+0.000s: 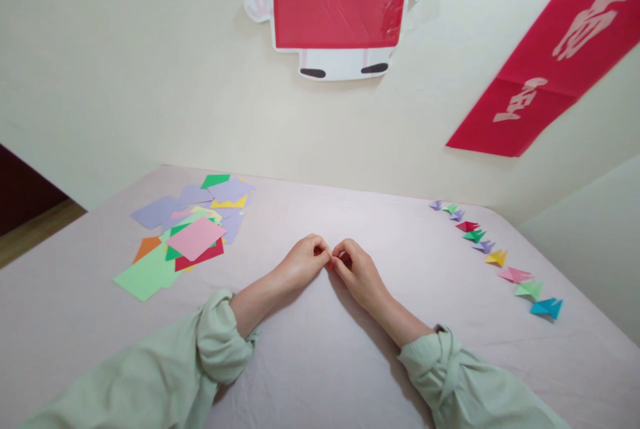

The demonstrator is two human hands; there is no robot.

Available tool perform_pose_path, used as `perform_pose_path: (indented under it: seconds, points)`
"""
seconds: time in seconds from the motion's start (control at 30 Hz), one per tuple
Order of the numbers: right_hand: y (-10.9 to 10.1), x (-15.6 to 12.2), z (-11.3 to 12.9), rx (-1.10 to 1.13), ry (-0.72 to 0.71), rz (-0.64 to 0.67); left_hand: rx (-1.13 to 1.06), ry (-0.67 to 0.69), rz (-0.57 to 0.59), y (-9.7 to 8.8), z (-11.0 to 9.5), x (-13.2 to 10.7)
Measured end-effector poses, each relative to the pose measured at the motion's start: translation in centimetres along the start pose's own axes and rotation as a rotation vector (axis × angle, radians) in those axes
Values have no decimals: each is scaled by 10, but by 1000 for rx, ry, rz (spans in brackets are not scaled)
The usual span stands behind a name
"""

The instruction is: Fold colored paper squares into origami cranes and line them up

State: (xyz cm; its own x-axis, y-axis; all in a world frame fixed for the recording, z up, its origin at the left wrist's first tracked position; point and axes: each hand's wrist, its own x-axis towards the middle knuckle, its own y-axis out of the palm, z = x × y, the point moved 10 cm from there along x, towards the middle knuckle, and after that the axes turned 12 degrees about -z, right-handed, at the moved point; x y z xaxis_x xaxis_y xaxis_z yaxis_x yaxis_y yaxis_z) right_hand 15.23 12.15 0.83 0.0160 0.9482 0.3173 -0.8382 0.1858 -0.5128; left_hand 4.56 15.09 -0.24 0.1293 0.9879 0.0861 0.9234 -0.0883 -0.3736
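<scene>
Both hands meet over the middle of the table, fingertips close together. A small orange piece of paper [331, 265] shows between them, mostly hidden by the fingers, so its folded shape is unclear. My left hand [304, 261] pinches it from the left, thumb against fingers. From the other side my right hand [357, 272] grips it with thumb and forefinger, the remaining fingers curled.
Loose coloured paper sheets, a pink one [196, 238] on top, lie in a pile at the left. Along the right side runs a slanting row of several small folded paper figures, a blue one [547, 308] nearest. The table [310, 362] meets a wall behind, with red decorations [340, 2].
</scene>
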Motion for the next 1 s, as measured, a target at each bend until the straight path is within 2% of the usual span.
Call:
perform_pose_path:
  seconds: [0.3, 0.43, 0.67, 1.0]
  points:
    - [-1, -2, 2, -147, -92, -5, 22, 10, -38, 0, 3, 2]
    - [-1, -3, 3, -184, -123, -4, 12, -13, -21, -1, 2, 1]
    - [-2, -3, 7, -168, -155, -1, -4, -13, -7, -2, -1, 0]
    - [-5, 0, 6, -93, -128, -17, -22, 35, -35, -3, -1, 0]
